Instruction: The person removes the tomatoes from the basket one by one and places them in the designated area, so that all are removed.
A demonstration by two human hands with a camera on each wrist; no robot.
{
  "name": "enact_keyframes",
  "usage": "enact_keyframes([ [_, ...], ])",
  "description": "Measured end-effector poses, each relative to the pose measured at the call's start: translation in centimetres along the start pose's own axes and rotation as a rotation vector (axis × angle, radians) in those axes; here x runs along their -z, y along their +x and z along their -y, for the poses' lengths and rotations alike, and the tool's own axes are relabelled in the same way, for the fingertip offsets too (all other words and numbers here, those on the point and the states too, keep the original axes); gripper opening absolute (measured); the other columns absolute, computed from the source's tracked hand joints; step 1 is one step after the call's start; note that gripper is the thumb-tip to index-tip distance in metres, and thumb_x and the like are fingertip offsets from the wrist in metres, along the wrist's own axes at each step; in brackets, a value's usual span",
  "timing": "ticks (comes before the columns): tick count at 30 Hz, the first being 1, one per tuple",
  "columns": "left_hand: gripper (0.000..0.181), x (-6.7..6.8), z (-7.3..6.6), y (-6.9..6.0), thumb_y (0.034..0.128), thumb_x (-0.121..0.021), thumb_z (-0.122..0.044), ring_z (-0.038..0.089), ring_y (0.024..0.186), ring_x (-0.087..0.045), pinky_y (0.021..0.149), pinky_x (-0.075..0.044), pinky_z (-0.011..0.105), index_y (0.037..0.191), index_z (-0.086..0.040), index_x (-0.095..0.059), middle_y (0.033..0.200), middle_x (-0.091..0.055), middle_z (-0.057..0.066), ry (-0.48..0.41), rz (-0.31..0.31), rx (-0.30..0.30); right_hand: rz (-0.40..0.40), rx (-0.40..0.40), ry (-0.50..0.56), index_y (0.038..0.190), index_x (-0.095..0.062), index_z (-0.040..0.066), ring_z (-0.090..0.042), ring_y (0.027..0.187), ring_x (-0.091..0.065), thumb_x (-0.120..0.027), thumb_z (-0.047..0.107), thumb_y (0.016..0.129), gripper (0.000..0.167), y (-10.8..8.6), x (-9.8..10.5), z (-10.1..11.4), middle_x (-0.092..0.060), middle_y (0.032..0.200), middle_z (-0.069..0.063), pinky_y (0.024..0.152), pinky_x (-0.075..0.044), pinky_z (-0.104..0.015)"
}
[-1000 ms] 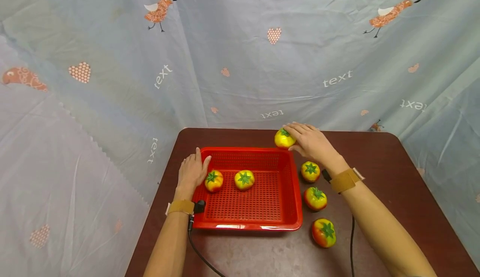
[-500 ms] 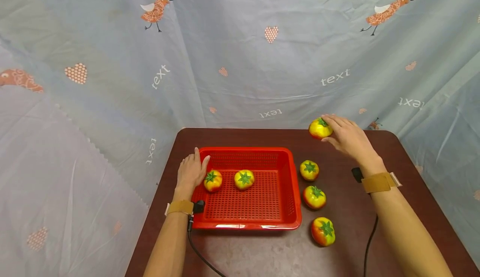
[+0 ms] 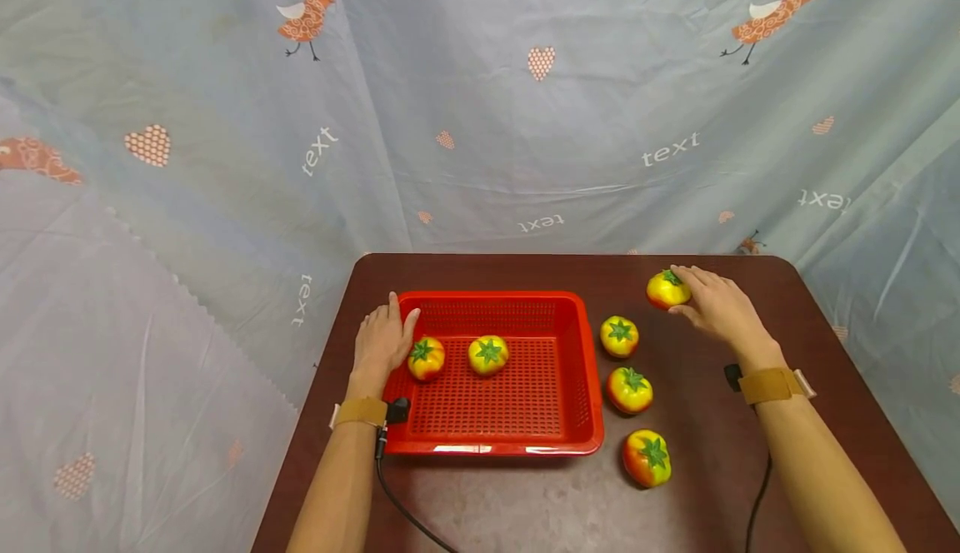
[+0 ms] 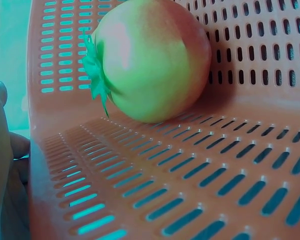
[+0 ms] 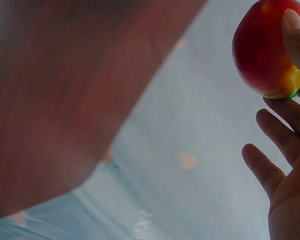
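My right hand (image 3: 723,311) pinches a yellow-red toy tomato (image 3: 667,290) with a green star-shaped top, over the back right of the table. In the right wrist view, the thumb lies across that tomato's red side (image 5: 262,50), and the other fingers spread below it. My left hand (image 3: 381,338) rests on the left rim of a red slotted basket (image 3: 480,451), index finger pointing forward and thumb apart. In the left wrist view, fingers (image 4: 19,145) show beside the rim. Inside the basket sit two tomatoes, one at left (image 3: 426,359) and one near the middle (image 3: 488,356).
Three more tomatoes stand in a column right of the basket: a far one (image 3: 619,336), a middle one (image 3: 630,391) and a near one (image 3: 647,458). The dark brown table (image 3: 750,420) meets a patterned grey curtain (image 3: 480,120) behind. Black cables run from both wrist cameras.
My right hand has carried the tomato right, away from the basket's far right corner, then a little nearer in the last half second. The left hand has stayed on the rim.
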State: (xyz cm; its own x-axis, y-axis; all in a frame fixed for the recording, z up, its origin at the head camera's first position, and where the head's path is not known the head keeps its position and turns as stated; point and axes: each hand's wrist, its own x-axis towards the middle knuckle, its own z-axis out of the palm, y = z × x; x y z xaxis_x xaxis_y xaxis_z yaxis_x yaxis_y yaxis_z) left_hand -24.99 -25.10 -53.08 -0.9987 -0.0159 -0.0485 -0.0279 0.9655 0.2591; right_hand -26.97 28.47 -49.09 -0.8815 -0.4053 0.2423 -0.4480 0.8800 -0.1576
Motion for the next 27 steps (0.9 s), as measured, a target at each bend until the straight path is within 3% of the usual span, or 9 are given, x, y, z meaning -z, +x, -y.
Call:
enact_keyframes([
  [12, 0.073, 0.0, 0.1, 0.2, 0.1056, -0.024, -0.048, 0.046, 0.136, -0.038, 0.119, -0.024, 0.055, 0.155, 0.005, -0.012, 0.146, -0.041, 0.031, 0.008, -0.005, 0.001, 0.118, -0.099, 0.063, 0.141, -0.046, -0.004, -0.049, 0.116, -0.054, -0.076, 0.022, 0.085, 0.069, -3.3, -5.3, -2.1, -0.054, 0.131, -0.032, 0.097, -0.043, -0.066],
  [18, 0.073, -0.1, 0.1, 0.1, 0.1057, -0.025, -0.047, 0.045, 0.137, -0.037, 0.12, -0.023, 0.055, 0.155, 0.004, -0.01, 0.146, -0.04, 0.031, 0.007, 0.005, 0.008, 0.102, -0.106, 0.056, 0.14, -0.046, -0.005, -0.049, 0.114, -0.055, -0.076, 0.021, 0.085, 0.067, -4.1, -6.2, -2.6, -0.055, 0.13, -0.032, 0.095, -0.044, -0.066],
  [27, 0.073, -0.1, -0.1, -0.1, 0.1058, -0.026, -0.047, 0.046, 0.137, -0.037, 0.119, -0.023, 0.055, 0.155, 0.005, -0.011, 0.147, -0.039, 0.031, -0.005, 0.0, 0.006, 0.159, -0.123, 0.057, 0.14, -0.046, -0.005, -0.05, 0.116, -0.054, -0.073, 0.024, 0.087, 0.067, -4.5, -7.0, -2.9, -0.055, 0.131, -0.032, 0.095, -0.043, -0.067],
])
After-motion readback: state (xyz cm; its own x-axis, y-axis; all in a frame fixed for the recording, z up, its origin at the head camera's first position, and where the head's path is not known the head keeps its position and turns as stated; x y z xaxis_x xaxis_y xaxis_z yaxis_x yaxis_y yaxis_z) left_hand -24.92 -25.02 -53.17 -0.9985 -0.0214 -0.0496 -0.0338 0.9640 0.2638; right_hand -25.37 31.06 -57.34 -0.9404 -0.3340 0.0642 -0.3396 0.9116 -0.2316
